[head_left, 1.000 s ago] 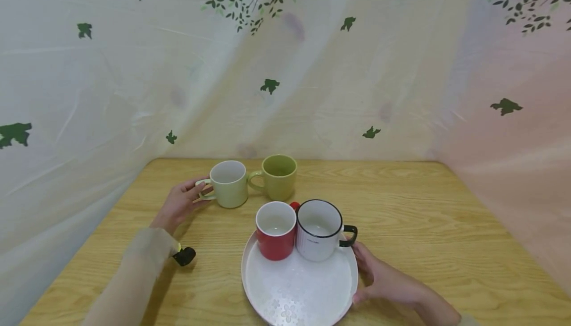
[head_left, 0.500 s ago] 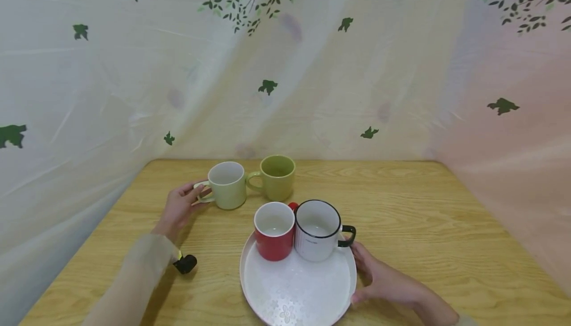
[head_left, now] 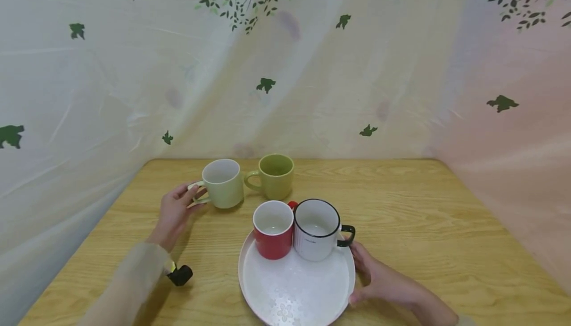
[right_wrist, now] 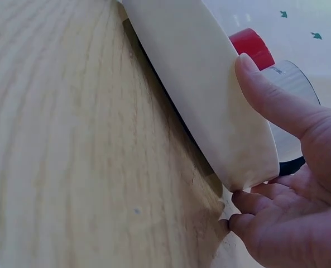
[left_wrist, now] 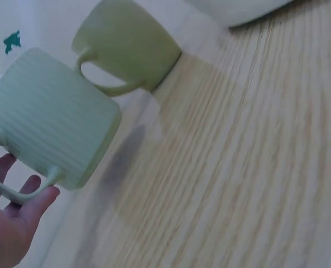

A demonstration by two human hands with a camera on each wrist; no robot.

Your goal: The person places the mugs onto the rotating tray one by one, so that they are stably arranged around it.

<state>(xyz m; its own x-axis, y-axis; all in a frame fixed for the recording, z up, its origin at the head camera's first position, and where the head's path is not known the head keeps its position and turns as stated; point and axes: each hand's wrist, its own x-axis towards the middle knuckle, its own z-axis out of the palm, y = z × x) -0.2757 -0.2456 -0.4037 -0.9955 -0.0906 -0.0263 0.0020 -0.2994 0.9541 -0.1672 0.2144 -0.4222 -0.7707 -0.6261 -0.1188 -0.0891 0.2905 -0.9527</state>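
Mug (head_left: 223, 187) is at two o'clock from your left hand (head_left: 175, 213), handle (left_wrist: 15, 196) pinched in it. Your right hand (head_left: 379, 279) grips the tray (head_left: 308, 291) at nine o'clock.

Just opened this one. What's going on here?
A person's left hand holds a pale mug by its handle; the mug looks to be slightly off the table. The right hand holds the right edge of a tray, where a red mug and a white mug stand side by side near the far rim. A green mug stands on the table beyond the tray.
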